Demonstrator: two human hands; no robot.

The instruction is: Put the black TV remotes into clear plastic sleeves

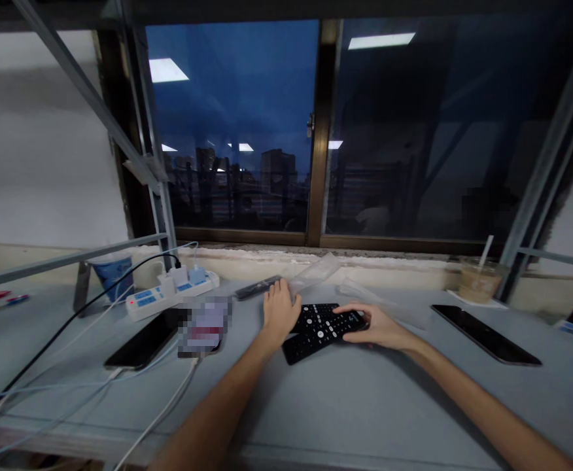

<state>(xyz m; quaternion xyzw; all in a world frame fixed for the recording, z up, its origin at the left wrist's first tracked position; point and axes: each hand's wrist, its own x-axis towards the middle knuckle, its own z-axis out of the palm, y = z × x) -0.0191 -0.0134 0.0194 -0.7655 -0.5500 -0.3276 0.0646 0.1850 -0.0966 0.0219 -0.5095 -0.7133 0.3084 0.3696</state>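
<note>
My right hand (377, 327) grips the far right end of a black remote control (311, 341) with white buttons, thumb on the near side and fingers on the far side. This remote lies slantwise across a second black remote control (322, 309), covering part of it. At the left end of that second remote is my left hand (280, 309), fingers stretched forward and thumb apart. Whether it touches the remote is hard to tell. Beyond my left fingers lies another dark remote control (258, 288). Clear plastic sleeves (316, 271) lie behind the remotes.
On the left are a white power strip (144, 303) with plugs and cables, a black phone (146, 343), a second phone (207, 327) and a blue cup (112, 278). A dark tablet or phone (485, 333) and an iced drink (477, 280) with a straw stand right.
</note>
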